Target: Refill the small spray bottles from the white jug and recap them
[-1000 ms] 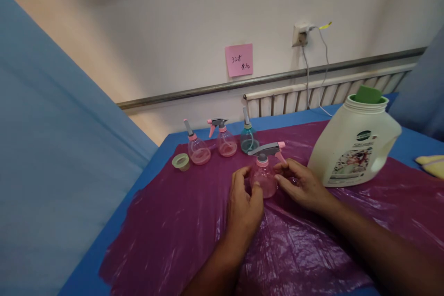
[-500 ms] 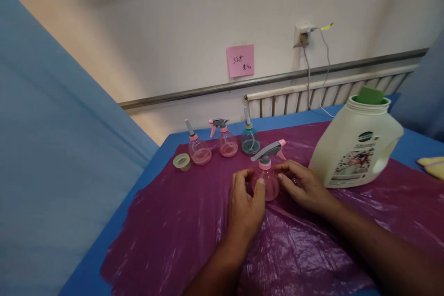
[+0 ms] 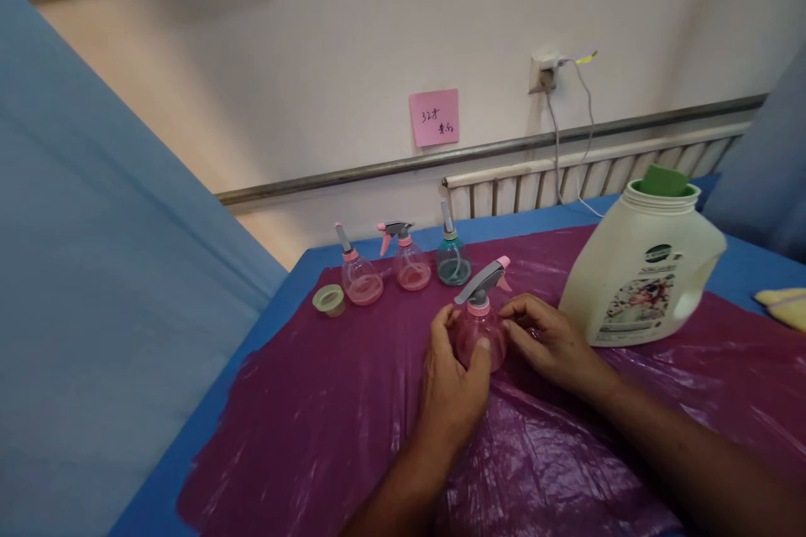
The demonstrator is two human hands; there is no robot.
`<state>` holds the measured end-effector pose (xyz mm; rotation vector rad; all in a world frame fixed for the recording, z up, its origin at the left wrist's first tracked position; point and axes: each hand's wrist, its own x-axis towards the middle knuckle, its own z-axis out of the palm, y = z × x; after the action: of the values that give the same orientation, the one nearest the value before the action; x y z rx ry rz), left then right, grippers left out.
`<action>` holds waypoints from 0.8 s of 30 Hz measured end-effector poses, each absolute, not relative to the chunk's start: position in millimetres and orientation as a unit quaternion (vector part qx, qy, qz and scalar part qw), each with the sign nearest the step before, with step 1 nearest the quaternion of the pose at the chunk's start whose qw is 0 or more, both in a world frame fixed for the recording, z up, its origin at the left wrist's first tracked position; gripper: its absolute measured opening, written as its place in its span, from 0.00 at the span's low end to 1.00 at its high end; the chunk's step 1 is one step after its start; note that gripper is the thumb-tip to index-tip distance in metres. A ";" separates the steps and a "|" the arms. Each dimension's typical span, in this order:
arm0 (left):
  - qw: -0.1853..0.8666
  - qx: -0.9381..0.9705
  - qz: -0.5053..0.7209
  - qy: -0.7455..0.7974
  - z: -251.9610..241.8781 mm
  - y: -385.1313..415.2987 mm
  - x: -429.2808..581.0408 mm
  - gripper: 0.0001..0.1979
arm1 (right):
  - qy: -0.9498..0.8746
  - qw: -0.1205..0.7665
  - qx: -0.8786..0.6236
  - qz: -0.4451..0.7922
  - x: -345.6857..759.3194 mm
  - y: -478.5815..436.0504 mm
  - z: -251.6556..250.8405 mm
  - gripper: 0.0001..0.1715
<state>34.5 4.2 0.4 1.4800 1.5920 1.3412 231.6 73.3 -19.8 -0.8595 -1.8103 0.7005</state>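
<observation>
A pink see-through spray bottle with a grey and pink trigger head stands between my hands, tilted slightly. My left hand is wrapped round its left side, thumb across the front and fingers behind. On the other side, the thumb and fingertips of my right hand are bent in against the bottle, near its shoulder. Behind stand two more pink spray bottles and a teal spray bottle, each with some liquid low inside. A small pale green cap lies left of them.
A large cream jug, open at the top with a green piece in its mouth, stands at the right. Purple plastic sheeting covers the blue table. A yellow cloth lies at the right edge. Behind are a wall rail and a plugged-in cord.
The bottle in my hands has tilted slightly to the left, and my left hand has shifted a little with it. The view has moved slightly. The other bottles stand as before.
</observation>
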 end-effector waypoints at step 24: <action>0.308 0.532 0.451 0.647 13.2 0.2 40.6 0.31 | -0.760 0.459 -0.357 0.289 232.1 70.3 -15.4 0.12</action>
<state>40.6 0.2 13.2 1.4072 1.7092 1.1925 232.1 70.3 -15.4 -0.8800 -1.8728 0.7118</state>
